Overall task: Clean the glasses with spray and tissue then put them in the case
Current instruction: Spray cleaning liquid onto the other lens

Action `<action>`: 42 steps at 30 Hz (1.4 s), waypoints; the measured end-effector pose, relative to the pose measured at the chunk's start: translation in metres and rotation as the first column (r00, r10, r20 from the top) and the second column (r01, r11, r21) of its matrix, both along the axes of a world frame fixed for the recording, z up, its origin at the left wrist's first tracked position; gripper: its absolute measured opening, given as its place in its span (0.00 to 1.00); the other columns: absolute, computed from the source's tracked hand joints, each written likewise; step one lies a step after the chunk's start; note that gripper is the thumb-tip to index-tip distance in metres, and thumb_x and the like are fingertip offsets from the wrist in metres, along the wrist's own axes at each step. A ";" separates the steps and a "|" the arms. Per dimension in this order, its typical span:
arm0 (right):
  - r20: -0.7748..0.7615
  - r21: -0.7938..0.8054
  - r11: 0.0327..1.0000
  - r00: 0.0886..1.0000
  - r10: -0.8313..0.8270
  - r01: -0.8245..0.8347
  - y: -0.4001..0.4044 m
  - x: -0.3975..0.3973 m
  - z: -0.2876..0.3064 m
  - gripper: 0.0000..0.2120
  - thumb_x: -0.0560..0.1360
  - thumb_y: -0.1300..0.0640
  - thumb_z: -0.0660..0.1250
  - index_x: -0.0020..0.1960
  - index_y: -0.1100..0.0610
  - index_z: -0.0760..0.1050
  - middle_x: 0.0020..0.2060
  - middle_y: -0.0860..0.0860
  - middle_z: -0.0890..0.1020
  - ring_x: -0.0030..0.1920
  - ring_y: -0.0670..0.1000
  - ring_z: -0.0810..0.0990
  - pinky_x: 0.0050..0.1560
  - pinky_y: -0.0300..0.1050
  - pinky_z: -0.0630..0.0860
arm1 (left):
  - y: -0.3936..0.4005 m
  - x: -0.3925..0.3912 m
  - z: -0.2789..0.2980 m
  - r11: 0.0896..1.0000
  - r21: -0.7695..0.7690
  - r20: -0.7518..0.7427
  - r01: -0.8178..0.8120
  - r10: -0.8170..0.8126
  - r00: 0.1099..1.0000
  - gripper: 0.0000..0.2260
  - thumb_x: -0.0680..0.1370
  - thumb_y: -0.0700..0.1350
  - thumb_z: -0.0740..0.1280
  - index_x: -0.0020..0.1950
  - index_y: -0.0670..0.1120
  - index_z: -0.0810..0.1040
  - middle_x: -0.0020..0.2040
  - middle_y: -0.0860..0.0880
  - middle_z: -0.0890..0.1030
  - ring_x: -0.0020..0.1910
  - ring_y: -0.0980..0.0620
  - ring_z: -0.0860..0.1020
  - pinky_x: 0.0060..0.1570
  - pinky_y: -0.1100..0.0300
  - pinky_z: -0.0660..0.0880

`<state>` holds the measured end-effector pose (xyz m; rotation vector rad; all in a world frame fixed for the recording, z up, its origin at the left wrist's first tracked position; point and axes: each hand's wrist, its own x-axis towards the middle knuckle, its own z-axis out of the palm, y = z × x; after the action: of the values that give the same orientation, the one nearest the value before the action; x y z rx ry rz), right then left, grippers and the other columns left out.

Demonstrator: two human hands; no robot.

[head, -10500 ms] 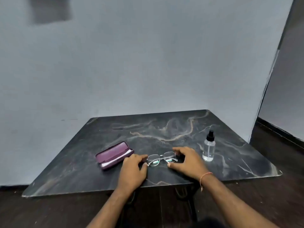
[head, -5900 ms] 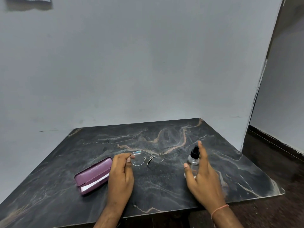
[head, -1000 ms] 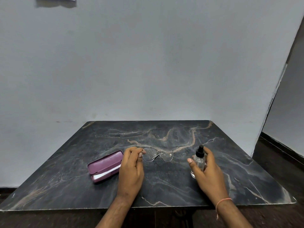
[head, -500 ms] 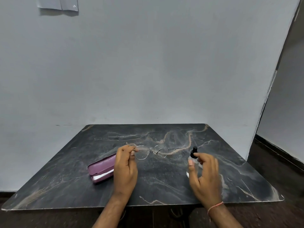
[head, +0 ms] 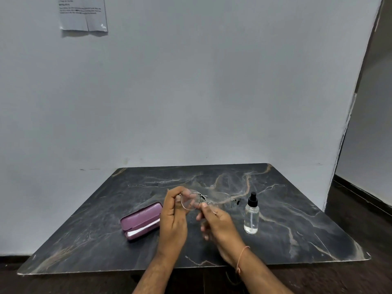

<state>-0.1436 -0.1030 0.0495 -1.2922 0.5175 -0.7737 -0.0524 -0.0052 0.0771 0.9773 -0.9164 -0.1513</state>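
Thin wire-rimmed glasses (head: 192, 200) are held up above the dark marble table (head: 297, 236). My left hand (head: 172, 217) pinches their left lens rim. My right hand (head: 218, 224) touches the frame near the bridge with its fingertips; its other fingers are blurred. A clear spray bottle (head: 251, 215) with a black nozzle stands upright on the table, right of my right hand and apart from it. The purple glasses case (head: 141, 219) lies left of my left hand, slightly ajar, with white tissue showing in the gap.
A grey wall runs along the table's far edge, with a sheet of paper (head: 83, 13) stuck high on it. A wall corner and dark floor (head: 360, 209) lie to the right. The table's near edge is just under my forearms.
My right hand has let go of the spray bottle, which now stands alone, and has moved left to the glasses. My left hand has lifted the glasses slightly towards me.
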 end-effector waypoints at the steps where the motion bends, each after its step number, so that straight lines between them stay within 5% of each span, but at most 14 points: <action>1: 0.079 0.151 0.988 0.997 0.012 -0.024 0.002 0.005 0.004 0.13 0.85 0.50 0.68 0.51 0.52 0.89 0.39 0.49 0.82 0.31 0.45 0.73 0.28 0.39 0.67 | 0.002 -0.003 0.000 1.000 -0.010 -0.015 0.007 -0.007 1.000 0.12 0.89 0.45 0.56 0.60 0.49 0.80 0.55 0.52 0.86 0.58 0.53 0.86 0.60 0.59 0.83; 3: 0.220 0.311 0.943 0.974 0.050 -0.119 0.006 0.011 0.012 0.12 0.81 0.47 0.71 0.51 0.53 0.89 0.39 0.49 0.81 0.31 0.45 0.73 0.31 0.41 0.67 | 0.004 -0.008 0.002 1.000 -0.029 -0.035 0.001 -0.002 0.999 0.14 0.90 0.47 0.57 0.58 0.55 0.83 0.56 0.51 0.85 0.59 0.53 0.86 0.59 0.60 0.83; 8: 0.406 0.383 0.886 0.909 0.094 -0.262 0.011 0.024 0.020 0.13 0.80 0.46 0.74 0.59 0.53 0.86 0.51 0.54 0.85 0.41 0.49 0.78 0.36 0.42 0.71 | 0.006 -0.011 0.002 0.996 -0.086 -0.049 -0.018 0.013 0.999 0.13 0.87 0.47 0.60 0.61 0.58 0.84 0.62 0.49 0.86 0.64 0.47 0.86 0.60 0.56 0.84; 12: 0.493 0.393 0.887 0.870 0.021 -0.243 0.006 0.026 0.031 0.07 0.77 0.51 0.76 0.51 0.53 0.86 0.42 0.51 0.84 0.37 0.49 0.81 0.35 0.42 0.74 | 0.004 -0.008 -0.004 0.998 -0.068 -0.076 -0.013 0.007 0.997 0.14 0.87 0.49 0.60 0.65 0.54 0.83 0.68 0.45 0.84 0.69 0.41 0.83 0.65 0.47 0.83; 20: 0.394 0.226 0.964 0.892 -0.221 0.139 -0.006 0.021 0.045 0.07 0.79 0.54 0.74 0.49 0.58 0.84 0.42 0.54 0.88 0.33 0.46 0.82 0.33 0.40 0.77 | 0.000 0.000 -0.023 0.997 0.047 -0.073 0.065 -0.061 0.995 0.19 0.87 0.47 0.59 0.73 0.61 0.81 0.74 0.54 0.82 0.72 0.48 0.82 0.65 0.55 0.83; 25: 0.316 0.008 0.931 0.882 -0.350 0.366 -0.020 0.019 0.047 0.10 0.82 0.56 0.73 0.44 0.56 0.86 0.42 0.54 0.90 0.32 0.45 0.81 0.35 0.37 0.76 | 0.003 0.027 -0.032 0.984 0.179 -0.015 0.009 -0.007 1.000 0.19 0.90 0.47 0.62 0.77 0.66 0.76 0.76 0.57 0.80 0.78 0.53 0.77 0.73 0.55 0.76; 30: 0.260 -0.164 0.867 0.868 -0.423 0.471 -0.034 0.011 0.046 0.11 0.82 0.52 0.74 0.42 0.51 0.87 0.41 0.50 0.90 0.34 0.47 0.84 0.40 0.40 0.83 | 0.017 0.053 -0.020 0.983 0.170 0.014 -0.069 0.068 0.998 0.16 0.90 0.56 0.56 0.70 0.66 0.80 0.70 0.56 0.84 0.72 0.54 0.80 0.65 0.51 0.79; 34: 0.197 -0.345 0.764 0.837 -0.510 0.546 -0.039 0.004 0.046 0.12 0.83 0.49 0.73 0.41 0.47 0.86 0.35 0.44 0.88 0.32 0.42 0.83 0.33 0.33 0.76 | 0.036 0.066 -0.012 0.970 0.236 0.212 -0.062 0.011 0.977 0.22 0.87 0.64 0.54 0.69 0.59 0.83 0.70 0.54 0.84 0.74 0.53 0.79 0.70 0.50 0.75; 38: 0.185 -0.452 0.675 0.802 -0.569 0.583 -0.043 0.001 0.045 0.09 0.82 0.51 0.74 0.43 0.48 0.87 0.35 0.46 0.87 0.36 0.50 0.86 0.38 0.45 0.82 | 0.044 0.061 -0.002 0.930 0.329 0.507 -0.164 -0.028 0.861 0.19 0.85 0.63 0.63 0.64 0.57 0.88 0.70 0.60 0.82 0.74 0.53 0.78 0.71 0.62 0.73; 42: 0.173 -0.581 0.552 0.754 -0.634 0.598 -0.045 -0.001 0.043 0.10 0.82 0.51 0.74 0.43 0.52 0.87 0.31 0.45 0.84 0.34 0.46 0.82 0.36 0.42 0.77 | 0.045 0.061 0.000 0.852 0.393 0.667 -0.345 -0.007 0.745 0.17 0.80 0.64 0.73 0.64 0.59 0.87 0.69 0.67 0.79 0.72 0.63 0.76 0.69 0.68 0.71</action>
<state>-0.1450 -0.1478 0.0930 -1.7551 0.8387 -1.6113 0.0087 0.0400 0.0769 1.6583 -1.4614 0.1442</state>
